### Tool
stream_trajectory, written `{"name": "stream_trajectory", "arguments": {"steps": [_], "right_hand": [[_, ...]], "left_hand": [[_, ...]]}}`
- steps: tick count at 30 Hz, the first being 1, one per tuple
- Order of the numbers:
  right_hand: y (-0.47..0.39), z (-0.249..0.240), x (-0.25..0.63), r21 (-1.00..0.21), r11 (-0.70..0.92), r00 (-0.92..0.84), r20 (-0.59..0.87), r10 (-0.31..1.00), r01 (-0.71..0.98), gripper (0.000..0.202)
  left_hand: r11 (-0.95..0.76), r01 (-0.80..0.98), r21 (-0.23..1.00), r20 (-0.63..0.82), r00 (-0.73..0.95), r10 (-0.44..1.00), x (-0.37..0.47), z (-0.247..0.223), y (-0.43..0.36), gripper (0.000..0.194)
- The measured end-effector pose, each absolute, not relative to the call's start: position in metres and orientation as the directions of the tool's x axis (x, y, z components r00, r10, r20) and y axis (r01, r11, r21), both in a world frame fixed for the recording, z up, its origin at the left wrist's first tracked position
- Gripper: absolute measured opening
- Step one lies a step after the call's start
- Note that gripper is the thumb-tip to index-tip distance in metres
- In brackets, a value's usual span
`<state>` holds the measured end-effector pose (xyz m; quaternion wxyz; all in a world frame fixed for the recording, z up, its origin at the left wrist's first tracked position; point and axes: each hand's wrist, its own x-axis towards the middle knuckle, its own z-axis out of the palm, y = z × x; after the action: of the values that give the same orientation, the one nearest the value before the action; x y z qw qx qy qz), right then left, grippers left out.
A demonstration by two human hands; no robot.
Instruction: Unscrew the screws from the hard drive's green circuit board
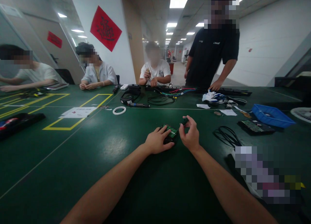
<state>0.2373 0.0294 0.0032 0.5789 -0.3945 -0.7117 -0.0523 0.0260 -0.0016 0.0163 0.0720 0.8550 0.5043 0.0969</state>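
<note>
Near the middle of the green table lies a small dark device with a green circuit board [172,130] on top. My left hand [157,140] rests over its left side, fingers on the board and thumb along the near edge, holding it against the table. My right hand [190,135] is at the board's right side. Pinched between its thumb and fingers is a short dark tool [184,121] that looks like a small screwdriver. Its thin end points down and left toward the board's right edge; whether it touches is too small to tell.
To the right are a similar board device [256,127], a blue tray [273,115] and a coiled black cable [225,135]. A white ring [119,110], a paper sheet [77,112] and gloves [212,96] lie farther off. Several people are around the far side of the table.
</note>
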Motion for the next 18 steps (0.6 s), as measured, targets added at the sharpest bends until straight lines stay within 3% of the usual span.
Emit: {"name": "stream_trajectory", "arguments": {"steps": [11, 18], "right_hand": [[0.0313, 0.0053, 0.2398, -0.331, 0.687, -0.057, 0.877, 0.476, 0.647, 0.051], [0.0305, 0.0041, 0.2396, -0.384, 0.705, -0.035, 0.865, 0.501, 0.596, 0.05]], "left_hand": [[-0.469, 0.853, 0.228, 0.083, 0.463, 0.883, 0.0268, 0.0174, -0.0025, 0.083], [-0.48, 0.849, 0.223, 0.092, 0.472, 0.877, 0.0259, 0.017, -0.0026, 0.084]]}}
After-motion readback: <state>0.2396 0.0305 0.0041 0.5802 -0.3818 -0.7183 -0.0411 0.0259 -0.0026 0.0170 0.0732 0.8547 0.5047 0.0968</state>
